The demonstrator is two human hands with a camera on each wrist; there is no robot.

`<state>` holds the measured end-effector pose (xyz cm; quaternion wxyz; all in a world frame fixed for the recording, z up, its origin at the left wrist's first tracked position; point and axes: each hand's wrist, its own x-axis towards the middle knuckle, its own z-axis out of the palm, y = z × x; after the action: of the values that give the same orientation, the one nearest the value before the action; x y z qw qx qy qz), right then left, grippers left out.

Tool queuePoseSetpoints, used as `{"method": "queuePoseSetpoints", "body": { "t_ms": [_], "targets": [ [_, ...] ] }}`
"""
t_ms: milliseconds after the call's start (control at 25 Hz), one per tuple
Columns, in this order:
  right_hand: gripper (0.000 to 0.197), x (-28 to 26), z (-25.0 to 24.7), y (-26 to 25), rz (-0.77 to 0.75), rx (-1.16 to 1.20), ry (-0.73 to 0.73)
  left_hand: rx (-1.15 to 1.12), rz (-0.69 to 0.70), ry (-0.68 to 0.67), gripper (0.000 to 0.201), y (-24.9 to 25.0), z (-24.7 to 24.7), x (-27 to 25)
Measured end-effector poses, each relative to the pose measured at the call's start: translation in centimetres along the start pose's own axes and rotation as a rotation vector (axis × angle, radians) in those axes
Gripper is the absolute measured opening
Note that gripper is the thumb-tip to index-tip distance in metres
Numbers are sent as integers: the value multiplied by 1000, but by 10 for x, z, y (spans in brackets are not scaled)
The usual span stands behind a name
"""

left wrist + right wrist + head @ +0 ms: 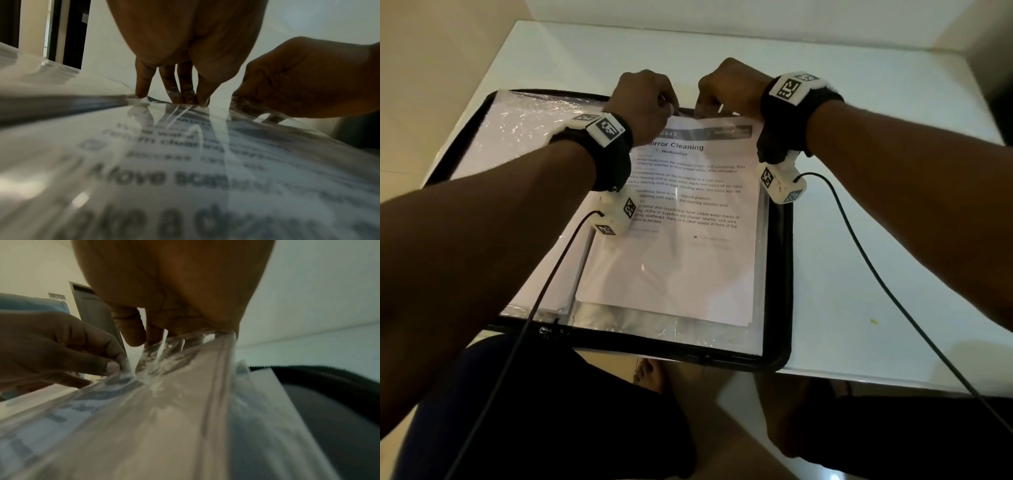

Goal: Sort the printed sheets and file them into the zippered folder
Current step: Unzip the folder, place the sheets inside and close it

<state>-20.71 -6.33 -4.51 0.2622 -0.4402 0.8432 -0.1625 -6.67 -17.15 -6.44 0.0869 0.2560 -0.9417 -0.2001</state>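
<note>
an open black zippered folder [786,274] lies on the white table [893,205], a "mirror cleaning" sheet [681,212] inside its right-hand clear sleeve [760,329]. from the head view the left hand [645,102] and right hand [732,87] sit close together at the sleeve's far edge. only the wrist views show fingers [186,91] pinching the plastic film [156,363].
</note>
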Motion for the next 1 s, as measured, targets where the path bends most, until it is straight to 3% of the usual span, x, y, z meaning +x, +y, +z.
{"method": "queuePoseSetpoints", "body": {
  "t_ms": [360, 560, 760, 1000],
  "targets": [
    [27, -22, 0, -7, 58, 127, -10, 13, -23, -25, 24, 1, 5, 5],
    [32, -50, 12, 9, -6, -62, 227, -2, -142, -28, 42, -7, -5, -6],
    [37, -112, 55, 17, -80, 0, 396, 7, -271, -115, 52, -30, -52, -67],
    [28, -176, 106, -81, -218, 126, 171, -91, -576, 54, 41, -91, -137, -187]
  ]
}}
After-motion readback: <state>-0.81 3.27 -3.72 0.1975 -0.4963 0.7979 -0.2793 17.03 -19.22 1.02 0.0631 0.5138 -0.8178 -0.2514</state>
